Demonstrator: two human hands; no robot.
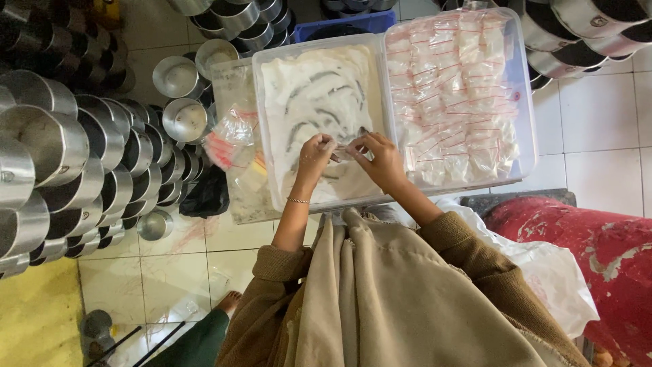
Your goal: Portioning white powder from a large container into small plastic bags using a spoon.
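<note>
Single head-worn view, straight down, near, over hands [350, 155] and clear plastic bins [272, 136].

A clear plastic tub [526, 122] at right is heaped with small clear zip bags [455, 95], each sealed with a red strip and holding something white. Just beside it, a second clear tub [261, 122] holds loose white contents streaked with grey. Over that tub, the left hand [316, 156] and right hand [382, 160] pinch 1 small clear bag [344, 147] between them. Left of the tubs lies a crumpled clear bag of red-striped empties [234, 132].
</note>
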